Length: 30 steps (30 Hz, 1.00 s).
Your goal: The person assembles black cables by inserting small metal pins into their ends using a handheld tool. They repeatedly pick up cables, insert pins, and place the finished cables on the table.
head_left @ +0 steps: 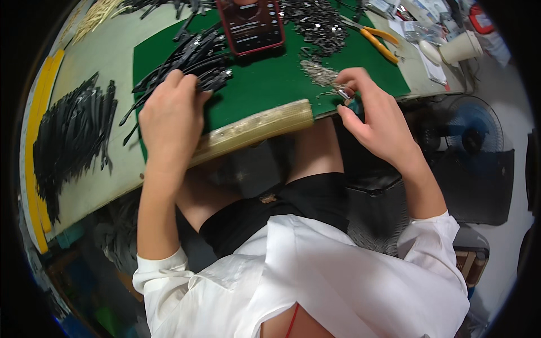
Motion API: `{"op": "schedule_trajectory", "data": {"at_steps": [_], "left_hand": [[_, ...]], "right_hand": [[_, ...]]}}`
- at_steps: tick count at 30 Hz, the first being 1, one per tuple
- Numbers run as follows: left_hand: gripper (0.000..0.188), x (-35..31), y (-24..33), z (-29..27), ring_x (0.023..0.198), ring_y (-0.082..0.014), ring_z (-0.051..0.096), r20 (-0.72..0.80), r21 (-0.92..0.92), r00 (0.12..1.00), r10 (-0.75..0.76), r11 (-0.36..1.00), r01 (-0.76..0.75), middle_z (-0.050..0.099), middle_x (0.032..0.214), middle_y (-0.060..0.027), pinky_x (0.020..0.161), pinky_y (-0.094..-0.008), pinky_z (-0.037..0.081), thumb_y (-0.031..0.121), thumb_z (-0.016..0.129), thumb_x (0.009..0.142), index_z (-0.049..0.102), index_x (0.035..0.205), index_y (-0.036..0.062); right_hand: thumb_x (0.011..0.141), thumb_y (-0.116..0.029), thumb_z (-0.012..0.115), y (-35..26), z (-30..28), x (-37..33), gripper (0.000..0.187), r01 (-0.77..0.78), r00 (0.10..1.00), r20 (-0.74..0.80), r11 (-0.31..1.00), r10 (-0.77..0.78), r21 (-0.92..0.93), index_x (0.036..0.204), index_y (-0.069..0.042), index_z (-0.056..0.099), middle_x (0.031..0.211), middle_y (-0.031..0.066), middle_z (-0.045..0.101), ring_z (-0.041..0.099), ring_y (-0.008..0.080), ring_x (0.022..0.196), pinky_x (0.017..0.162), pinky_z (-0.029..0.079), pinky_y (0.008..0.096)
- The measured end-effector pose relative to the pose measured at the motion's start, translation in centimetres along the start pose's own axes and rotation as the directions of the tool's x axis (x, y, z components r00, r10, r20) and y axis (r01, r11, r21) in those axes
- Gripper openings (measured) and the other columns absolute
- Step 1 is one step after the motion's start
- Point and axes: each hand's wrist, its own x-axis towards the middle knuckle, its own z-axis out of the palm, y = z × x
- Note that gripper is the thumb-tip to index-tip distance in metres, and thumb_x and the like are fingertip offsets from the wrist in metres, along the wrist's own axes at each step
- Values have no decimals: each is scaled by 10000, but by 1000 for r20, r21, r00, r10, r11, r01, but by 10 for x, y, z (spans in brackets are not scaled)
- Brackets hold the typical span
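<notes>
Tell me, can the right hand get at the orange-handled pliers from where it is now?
Probably yes: the orange-handled pliers lie just beyond the right hand, with green mat between and nothing visible across their handles. The hand seems to hold a small shiny piece, which might need setting down first.

The mat (270, 79) is green (the slender pieces (194, 53) black)

Pale table (125, 167) under green mat (265, 84) and black pieces (70, 141).
</notes>
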Motion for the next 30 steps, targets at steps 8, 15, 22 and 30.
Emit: {"op": "schedule_trajectory", "data": {"at_steps": [8, 15, 22, 30], "left_hand": [[163, 14, 9, -29, 671, -312, 632, -87, -268, 994, -65, 963, 39, 659, 754, -100, 584, -380, 457, 181, 700, 881, 586, 897, 66], [239, 2, 21, -35, 562, -188, 566, -90, -536, 995, -34, 844, -19, 628, 714, -106, 547, -284, 440, 30, 671, 885, 648, 1123, 44], [258, -4, 25, -34, 613, -138, 555, 32, -609, 999, -29, 792, 42, 604, 741, -78, 593, -252, 443, 1, 646, 889, 644, 1145, 29], [258, -6, 27, -27, 550, -192, 561, -26, -652, 999, -33, 758, 8, 627, 752, -125, 548, -285, 432, 27, 633, 891, 626, 1148, 43]], "right_hand": [[828, -103, 613, 14, -14, 5, 259, 102, 969, 237, 987, -70, -124, 1085, -86, 581, 976, 154, 585, 628, 364, 786, 728, 509, 442], [836, -79, 635, 12, -14, 8, 242, 51, 968, 252, 987, -11, -155, 1067, -58, 566, 961, 130, 606, 630, 330, 890, 777, 500, 414], [837, -82, 638, 9, -14, 9, 247, 28, 962, 271, 986, 18, -166, 1072, -57, 566, 980, 132, 610, 630, 334, 901, 784, 503, 416], [834, -81, 631, 12, -14, 16, 275, 102, 955, 293, 978, -45, -181, 1100, -63, 566, 1002, 133, 615, 632, 342, 911, 793, 504, 419]]}}
